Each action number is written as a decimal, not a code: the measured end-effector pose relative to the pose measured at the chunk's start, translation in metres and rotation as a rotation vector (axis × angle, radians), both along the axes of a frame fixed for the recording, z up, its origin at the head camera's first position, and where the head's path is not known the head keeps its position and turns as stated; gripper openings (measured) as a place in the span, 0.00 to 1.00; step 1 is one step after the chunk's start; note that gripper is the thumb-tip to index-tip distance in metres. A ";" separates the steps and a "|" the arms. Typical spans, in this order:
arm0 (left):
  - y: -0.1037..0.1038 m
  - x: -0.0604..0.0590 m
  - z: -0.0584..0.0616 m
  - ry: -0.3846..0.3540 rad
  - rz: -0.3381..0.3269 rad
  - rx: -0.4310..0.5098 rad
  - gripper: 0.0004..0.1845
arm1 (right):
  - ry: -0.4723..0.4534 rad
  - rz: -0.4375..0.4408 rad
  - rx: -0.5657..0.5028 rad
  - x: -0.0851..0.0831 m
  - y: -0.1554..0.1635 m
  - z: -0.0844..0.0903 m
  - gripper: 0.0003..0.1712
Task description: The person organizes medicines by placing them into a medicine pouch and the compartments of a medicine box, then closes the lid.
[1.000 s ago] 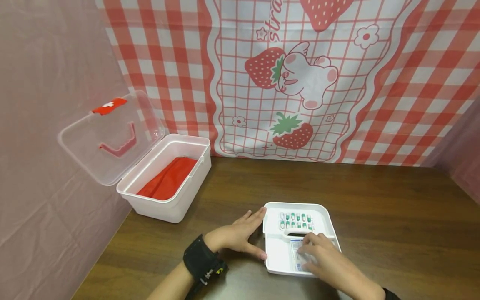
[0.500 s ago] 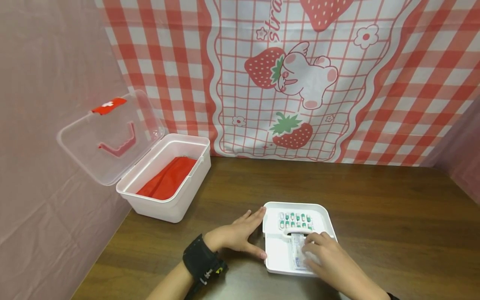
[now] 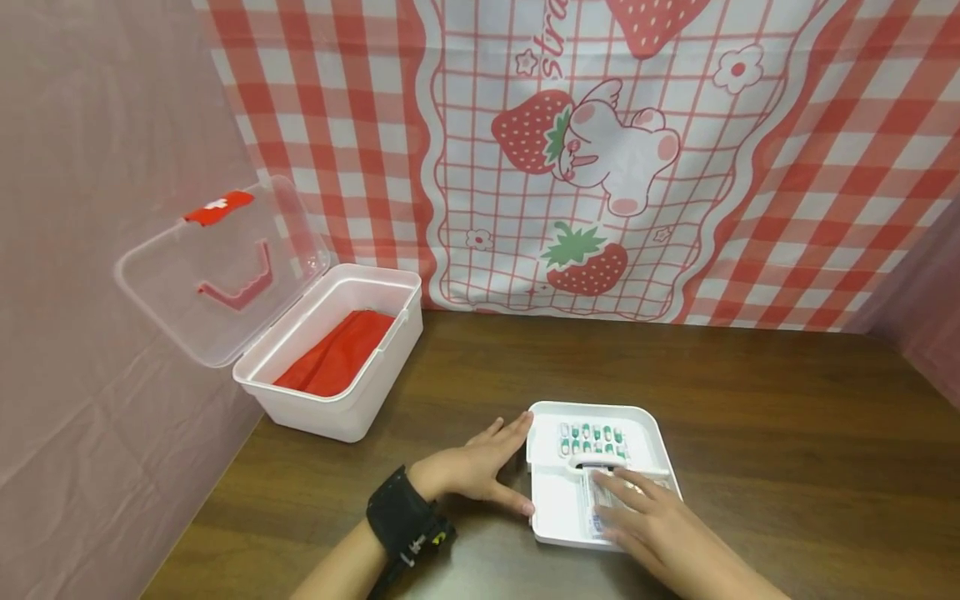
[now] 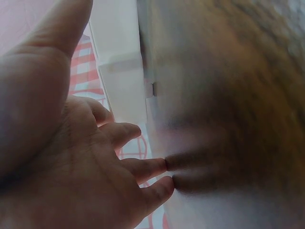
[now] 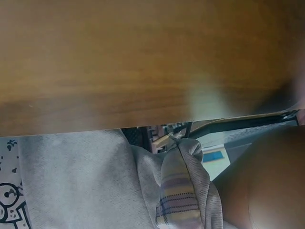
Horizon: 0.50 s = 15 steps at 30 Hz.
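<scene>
Head view: white tray (image 3: 551, 500) near the front edge of the brown surface (image 3: 750, 400), a green-and-white capsule blister (image 3: 591, 440) in its far compartment, a flat clear packet (image 3: 597, 504) in the near one, just below the tray's central handle bar (image 3: 600, 463). Right hand (image 3: 652, 525) laid over the packet with fingers (image 3: 622, 479) straight and spread — pressing flat, not pinching. Left hand (image 3: 468, 475) resting on the surface against the tray's left wall, fingers extended and relaxed, thumb at the near corner — bracing, holding nothing.

Best handled, judging by this: keep the left palm firm against the wall so the light tray cannot skid; press the packet with flat pads rather than nails; slide it square to the compartment walls, clear of the handle bar. Likely risk: a corner catching under the bar and buckling.

Well apart at the left: open white box (image 3: 337, 367) with red cloth (image 3: 337, 354) inside, clear lid (image 3: 217, 271) raised.
</scene>
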<state>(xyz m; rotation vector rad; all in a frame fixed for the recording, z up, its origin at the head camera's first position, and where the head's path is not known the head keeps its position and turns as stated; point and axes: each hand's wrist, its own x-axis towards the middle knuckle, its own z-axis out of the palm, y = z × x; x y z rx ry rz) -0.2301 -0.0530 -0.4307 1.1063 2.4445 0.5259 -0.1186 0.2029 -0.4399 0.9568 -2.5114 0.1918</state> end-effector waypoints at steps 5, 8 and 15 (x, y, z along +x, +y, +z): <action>0.000 0.000 0.001 0.003 -0.002 -0.006 0.59 | -0.136 -0.046 0.034 0.008 0.006 -0.004 0.18; 0.000 -0.001 0.001 -0.002 0.001 -0.011 0.59 | -0.166 -0.063 0.035 0.010 0.007 -0.005 0.18; 0.001 -0.001 0.000 -0.003 -0.002 -0.008 0.59 | -0.073 -0.051 0.000 0.007 0.002 -0.003 0.12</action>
